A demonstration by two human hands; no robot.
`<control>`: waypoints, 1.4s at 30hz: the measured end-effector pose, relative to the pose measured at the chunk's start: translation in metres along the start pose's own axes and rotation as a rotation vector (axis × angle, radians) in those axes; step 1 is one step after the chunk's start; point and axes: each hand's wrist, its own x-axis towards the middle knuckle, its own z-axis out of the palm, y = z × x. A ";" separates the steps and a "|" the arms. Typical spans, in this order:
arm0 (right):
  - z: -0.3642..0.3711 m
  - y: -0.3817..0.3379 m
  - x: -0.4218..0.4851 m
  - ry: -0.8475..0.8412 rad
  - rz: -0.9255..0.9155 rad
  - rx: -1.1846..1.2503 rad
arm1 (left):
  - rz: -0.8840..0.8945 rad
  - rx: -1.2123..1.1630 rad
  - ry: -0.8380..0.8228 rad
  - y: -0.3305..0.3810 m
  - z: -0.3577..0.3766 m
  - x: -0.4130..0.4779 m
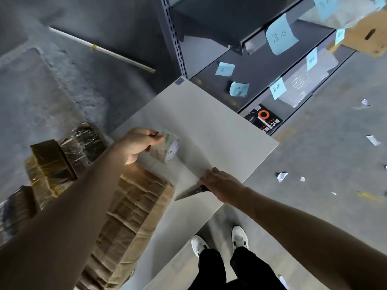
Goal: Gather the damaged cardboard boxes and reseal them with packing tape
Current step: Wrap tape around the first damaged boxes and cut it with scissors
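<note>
My left hand (137, 144) grips a roll of clear packing tape (166, 146) just above the white table (209, 126). A strip of tape stretches from the roll down toward my right hand (219, 183). That hand holds a dark-handled blade (191, 192) whose tip lies on the table near the strip. A crumpled, flattened cardboard box (134, 210) covered in tape lies on the table's left part, partly under my left forearm. Several tape-wrapped boxes (62, 158) are stacked to the left of the table.
A grey metal shelf rack (240, 38) with blue sticky notes stands behind the table. A brown cardboard box (368, 36) sits on a shelf at top right. A white rod (100, 49) lies on the floor at left. Paper scraps dot the floor at right. My white shoes (219, 241) are below.
</note>
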 end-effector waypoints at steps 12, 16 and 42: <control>-0.039 0.005 0.007 -0.210 0.093 -0.082 | -0.025 -0.110 -0.041 0.005 0.001 0.000; -0.050 0.025 -0.001 -0.268 0.237 0.242 | -0.036 -0.151 -0.066 0.003 -0.003 0.000; -0.078 -0.026 0.021 -0.432 0.189 1.420 | -0.070 -0.099 -0.138 0.011 -0.006 0.001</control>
